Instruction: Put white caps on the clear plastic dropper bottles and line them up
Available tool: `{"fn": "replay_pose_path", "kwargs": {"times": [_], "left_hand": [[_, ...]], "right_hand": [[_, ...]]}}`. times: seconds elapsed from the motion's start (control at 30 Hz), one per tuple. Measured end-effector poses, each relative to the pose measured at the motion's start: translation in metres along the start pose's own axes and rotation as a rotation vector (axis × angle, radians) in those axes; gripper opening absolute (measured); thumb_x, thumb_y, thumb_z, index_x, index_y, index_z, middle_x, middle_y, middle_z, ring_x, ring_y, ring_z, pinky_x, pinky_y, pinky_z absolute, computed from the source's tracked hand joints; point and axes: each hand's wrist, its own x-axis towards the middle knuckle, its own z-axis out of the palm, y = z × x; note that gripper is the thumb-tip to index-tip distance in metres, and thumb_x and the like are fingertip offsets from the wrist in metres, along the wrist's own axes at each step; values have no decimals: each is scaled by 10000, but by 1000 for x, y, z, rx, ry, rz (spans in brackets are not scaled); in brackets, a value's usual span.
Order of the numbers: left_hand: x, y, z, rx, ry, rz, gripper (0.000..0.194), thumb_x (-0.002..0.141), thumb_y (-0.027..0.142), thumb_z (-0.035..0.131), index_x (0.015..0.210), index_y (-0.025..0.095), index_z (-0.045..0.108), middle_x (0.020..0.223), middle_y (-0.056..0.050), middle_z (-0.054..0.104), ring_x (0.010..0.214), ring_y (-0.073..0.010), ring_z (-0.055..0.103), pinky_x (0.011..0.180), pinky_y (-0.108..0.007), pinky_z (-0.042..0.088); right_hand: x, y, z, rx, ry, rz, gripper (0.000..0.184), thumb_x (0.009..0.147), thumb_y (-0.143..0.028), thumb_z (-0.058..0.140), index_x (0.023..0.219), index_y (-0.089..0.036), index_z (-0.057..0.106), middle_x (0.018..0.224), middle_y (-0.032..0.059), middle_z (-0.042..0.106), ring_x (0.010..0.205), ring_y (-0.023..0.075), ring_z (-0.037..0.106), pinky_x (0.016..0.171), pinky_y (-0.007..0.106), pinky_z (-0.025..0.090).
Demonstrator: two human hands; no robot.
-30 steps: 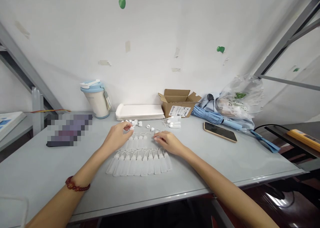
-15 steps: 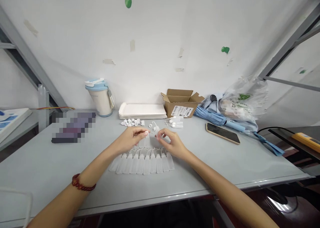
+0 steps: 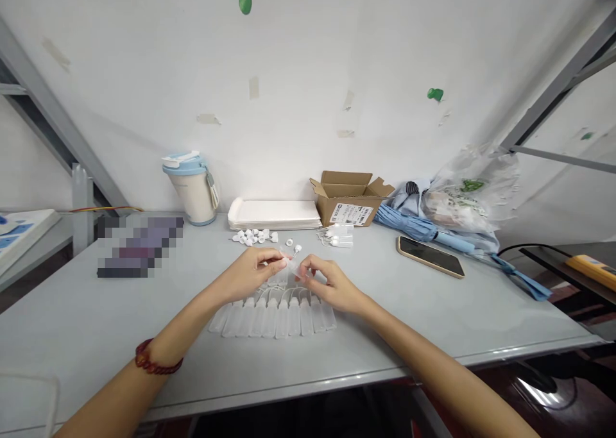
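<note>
In the head view, my left hand (image 3: 253, 272) pinches a small white cap, mostly covered by the fingertips. My right hand (image 3: 332, 283) is closed on a tilted, translucent plastic tube (image 3: 293, 269), whose upper end meets the cap between both hands. Below them, a row of flat translucent tubes (image 3: 282, 319) lies side by side, with thin white cords at their tops. A few similar pieces lie behind the row, partly hidden by my hands. Several white caps (image 3: 255, 236) are heaped beyond my left hand, and a loose cap (image 3: 289, 242) sits to their right.
More corded pieces (image 3: 341, 236) lie before an open cardboard box (image 3: 349, 202). A stack of white trays (image 3: 274, 212) and a blue-lidded tumbler (image 3: 192, 191) stand along the wall. At right are a phone (image 3: 430, 257), a blue umbrella (image 3: 409, 223) and a plastic bag (image 3: 464, 197).
The translucent tube in my right hand has come down and left, tilting toward the cap. My hands are closer together now.
</note>
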Motion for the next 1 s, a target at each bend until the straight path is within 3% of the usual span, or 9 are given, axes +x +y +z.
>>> {"fn": "replay_pose_path", "kwargs": {"times": [0.1, 0.3, 0.5, 0.57, 0.77, 0.87, 1.0], "left_hand": [[-2, 3, 1, -1, -40, 20, 346, 818, 467, 472, 904, 205, 680, 985, -67, 647, 719, -177, 542, 616, -273, 491], [-3, 9, 6, 10, -55, -3, 332, 836, 455, 445, 787, 201, 653, 625, 3, 541, 564, -137, 473, 555, -249, 457], [-3, 8, 9, 7, 8, 70, 314, 840, 431, 460, 919, 218, 677, 944, -52, 652, 796, -190, 578, 701, -283, 477], [-3, 8, 10, 25, 36, 89, 316, 842, 437, 458, 899, 220, 681, 961, -55, 656, 819, -195, 583, 712, -281, 472], [-3, 9, 17, -44, 81, -19, 406, 838, 493, 448, 588, 189, 546, 594, -7, 574, 601, -158, 554, 584, -252, 461], [-4, 11, 18, -79, 93, -65, 410, 819, 498, 482, 551, 188, 501, 532, 10, 531, 568, -149, 539, 536, -235, 439], [-4, 14, 17, -106, 73, -40, 363, 802, 475, 526, 601, 175, 560, 550, 15, 531, 542, -128, 511, 523, -222, 423]], "right_hand": [[-1, -2, -1, 43, -10, 34, 48, 832, -165, 464, 798, -188, 489, 774, -7, 555, 730, 132, 507, 702, 256, 395], [0, -3, -2, 293, -13, 108, 46, 865, -236, 440, 835, -202, 442, 727, -19, 536, 720, 134, 501, 705, 266, 379], [4, -3, -4, 528, -32, 174, 113, 862, -304, 470, 835, -208, 417, 641, -34, 527, 648, 128, 481, 684, 271, 362], [4, -2, -4, 561, -21, 184, 133, 858, -323, 481, 838, -210, 414, 640, -33, 534, 635, 128, 475, 671, 271, 354], [3, -2, -5, 609, -38, 177, 154, 858, -343, 499, 854, -211, 420, 642, -35, 528, 636, 125, 467, 674, 269, 343], [2, -3, -6, 621, -45, 166, 155, 862, -341, 502, 856, -210, 420, 639, -35, 520, 635, 124, 458, 670, 267, 334], [2, -4, -7, 634, -44, 159, 166, 857, -343, 515, 853, -205, 423, 632, -38, 507, 623, 120, 446, 658, 264, 329]]}}
